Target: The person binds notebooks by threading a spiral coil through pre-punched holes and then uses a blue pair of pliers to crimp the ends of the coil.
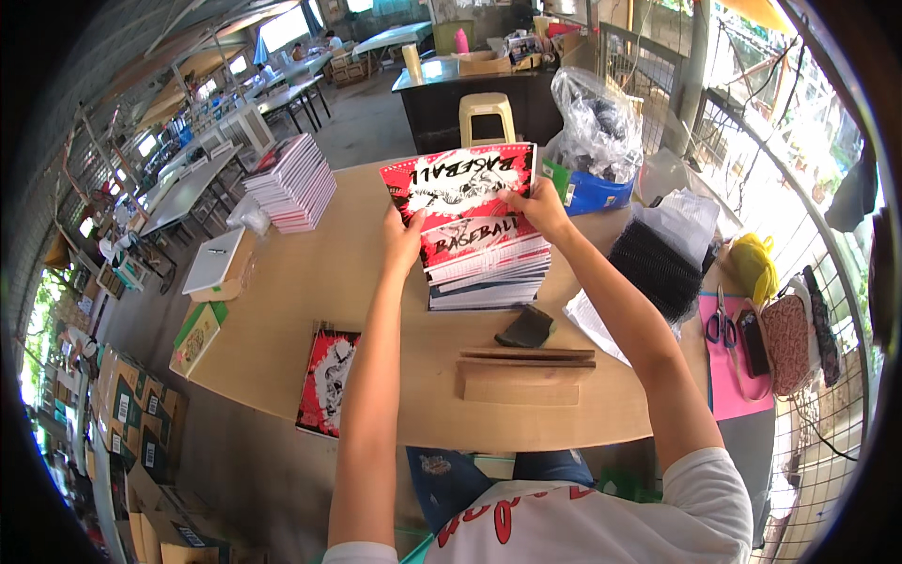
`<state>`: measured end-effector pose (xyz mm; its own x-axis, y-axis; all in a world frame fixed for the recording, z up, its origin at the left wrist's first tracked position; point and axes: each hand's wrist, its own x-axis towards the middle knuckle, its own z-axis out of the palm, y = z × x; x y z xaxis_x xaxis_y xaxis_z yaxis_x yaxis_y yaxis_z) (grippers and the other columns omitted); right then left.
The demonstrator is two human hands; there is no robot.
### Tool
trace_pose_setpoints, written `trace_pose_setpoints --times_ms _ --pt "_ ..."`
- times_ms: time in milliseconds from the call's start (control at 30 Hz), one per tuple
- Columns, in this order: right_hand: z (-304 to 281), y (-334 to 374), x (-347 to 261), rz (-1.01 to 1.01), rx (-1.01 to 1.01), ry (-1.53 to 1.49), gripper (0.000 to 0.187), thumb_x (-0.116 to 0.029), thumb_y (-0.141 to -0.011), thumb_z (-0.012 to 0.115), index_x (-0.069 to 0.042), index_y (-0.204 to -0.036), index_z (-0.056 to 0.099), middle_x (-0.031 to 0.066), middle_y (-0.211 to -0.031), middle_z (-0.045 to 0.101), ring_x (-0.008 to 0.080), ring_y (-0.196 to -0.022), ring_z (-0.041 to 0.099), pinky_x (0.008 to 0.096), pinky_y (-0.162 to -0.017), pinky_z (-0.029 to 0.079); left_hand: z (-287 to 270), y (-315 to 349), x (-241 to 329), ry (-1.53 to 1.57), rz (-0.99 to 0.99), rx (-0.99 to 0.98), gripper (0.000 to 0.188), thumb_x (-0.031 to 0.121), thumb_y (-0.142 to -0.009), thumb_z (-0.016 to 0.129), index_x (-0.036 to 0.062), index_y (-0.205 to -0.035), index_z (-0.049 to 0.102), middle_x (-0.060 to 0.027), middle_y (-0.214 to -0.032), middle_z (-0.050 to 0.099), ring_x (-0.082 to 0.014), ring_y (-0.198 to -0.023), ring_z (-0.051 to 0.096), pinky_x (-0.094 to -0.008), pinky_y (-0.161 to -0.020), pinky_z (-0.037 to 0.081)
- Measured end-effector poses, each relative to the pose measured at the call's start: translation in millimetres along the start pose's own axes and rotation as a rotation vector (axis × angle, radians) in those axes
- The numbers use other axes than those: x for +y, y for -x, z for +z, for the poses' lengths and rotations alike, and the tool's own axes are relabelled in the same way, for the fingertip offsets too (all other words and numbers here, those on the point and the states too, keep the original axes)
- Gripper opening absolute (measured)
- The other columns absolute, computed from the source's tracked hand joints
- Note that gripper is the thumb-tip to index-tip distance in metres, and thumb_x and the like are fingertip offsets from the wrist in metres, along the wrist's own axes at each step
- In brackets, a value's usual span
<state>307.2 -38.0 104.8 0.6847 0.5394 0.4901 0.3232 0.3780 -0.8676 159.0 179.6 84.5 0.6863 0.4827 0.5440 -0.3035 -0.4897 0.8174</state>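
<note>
Both arms reach forward over the table. My left hand [404, 237] grips the near left side of a red, black and white notebook [465, 193], thumb on its cover. On the opposite side, my right hand [542, 209] is closed round the right edge, thumb on top. The notebook is above a tall stack of similar notebooks [489, 268]; whether it touches the stack cannot be made out. Another red-covered notebook [329, 376] lies near the front edge, partly behind my left forearm. A dark, flat piece [526, 326] and brown wooden strips [526, 362] lie before the stack.
A second notebook stack [293, 183] stands at the far left, a white box with a pen [218, 258] nearer. To the right are a plastic bag [597, 122], black spiral bindings [658, 263], scissors [722, 324], a pink sheet [738, 395] and yellow cloth [752, 261]. A stool [486, 108] stands beyond.
</note>
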Motion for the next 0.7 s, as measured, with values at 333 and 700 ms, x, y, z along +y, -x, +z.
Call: trace_pose_setpoints --times_ms 333,700 --pt "41 145 -92 -0.212 -0.05 0.529 0.03 -0.017 -0.085 0.081 0.004 -0.102 0.068 0.0153 -0.063 0.062 0.0234 -0.052 0.054 0.0382 -0.055 0.046 -44 167 70 0.207 -0.174 0.103 0.056 -0.01 -0.093 0.061 -0.0004 -0.145 0.043 -0.0113 -0.132 0.063 -0.017 -0.118 0.062 -0.032 -0.103 0.047" --pt "38 204 -75 0.254 -0.187 0.745 0.027 -0.02 -0.083 0.08 -0.001 -0.1 0.07 0.0233 -0.081 0.068 0.0378 -0.075 0.066 0.0431 -0.07 0.052 -26 247 -3 0.188 -0.235 0.036 0.045 0.005 -0.097 0.065 0.0003 -0.137 0.046 -0.0119 -0.125 0.066 -0.016 -0.11 0.065 -0.0305 -0.096 0.05"
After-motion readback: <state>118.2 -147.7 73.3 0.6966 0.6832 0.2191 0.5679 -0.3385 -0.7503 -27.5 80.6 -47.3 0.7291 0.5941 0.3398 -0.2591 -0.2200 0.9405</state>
